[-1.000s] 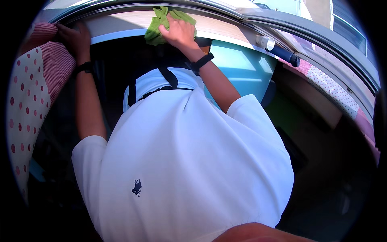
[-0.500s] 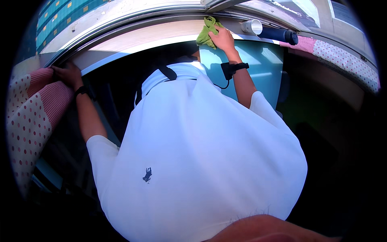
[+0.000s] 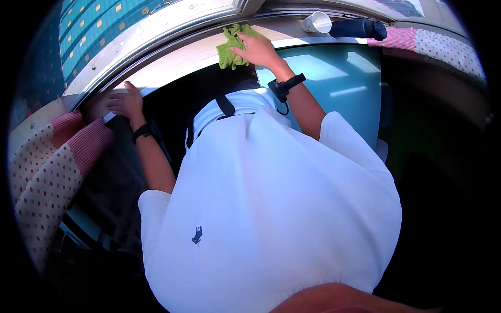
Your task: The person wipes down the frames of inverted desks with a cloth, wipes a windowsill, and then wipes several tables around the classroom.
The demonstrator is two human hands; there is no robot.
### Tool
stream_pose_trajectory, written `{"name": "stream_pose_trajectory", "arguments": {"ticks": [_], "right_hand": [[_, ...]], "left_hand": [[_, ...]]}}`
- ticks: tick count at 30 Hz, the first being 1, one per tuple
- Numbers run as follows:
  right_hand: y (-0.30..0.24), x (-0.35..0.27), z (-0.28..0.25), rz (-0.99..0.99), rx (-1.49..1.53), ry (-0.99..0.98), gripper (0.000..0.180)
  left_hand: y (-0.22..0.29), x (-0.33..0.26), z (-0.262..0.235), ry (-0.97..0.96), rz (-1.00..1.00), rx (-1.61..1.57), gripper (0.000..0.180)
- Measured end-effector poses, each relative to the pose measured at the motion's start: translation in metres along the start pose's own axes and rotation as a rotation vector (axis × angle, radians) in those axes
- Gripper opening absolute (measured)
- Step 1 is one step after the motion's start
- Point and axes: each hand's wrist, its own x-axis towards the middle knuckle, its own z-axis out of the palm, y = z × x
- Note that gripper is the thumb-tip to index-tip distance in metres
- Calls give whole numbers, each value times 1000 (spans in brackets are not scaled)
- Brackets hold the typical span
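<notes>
A crumpled green cloth (image 3: 229,51) lies on the pale window sill (image 3: 182,62), held down and gripped by my right hand (image 3: 259,51). The cloth hangs a little over the sill's front edge. At the sill's left end my left hand (image 3: 128,104) rests with its fingers spread, holding nothing. Just below and left of it hangs a polka-dot curtain (image 3: 47,180) with a pink checked border. Both of my wrists wear black bands.
To the right of the cloth, a white cup (image 3: 316,22) lies tipped beside a dark blue bottle (image 3: 355,29) on its side. A light blue tabletop (image 3: 334,78) sits under my right arm. Another dotted curtain (image 3: 449,52) gathers at far right. The window track (image 3: 156,47) runs behind the sill.
My left hand has let go of the curtain and come right onto the sill, fingers spread. My right hand has slid the green cloth leftward along the sill.
</notes>
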Motion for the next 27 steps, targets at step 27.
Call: {"name": "stream_pose_trajectory", "arguments": {"ticks": [27], "right_hand": [[-89,25,58,-644,2,-20,51]], "left_hand": [[89,-131,-72,-335,678,55,83]]}}
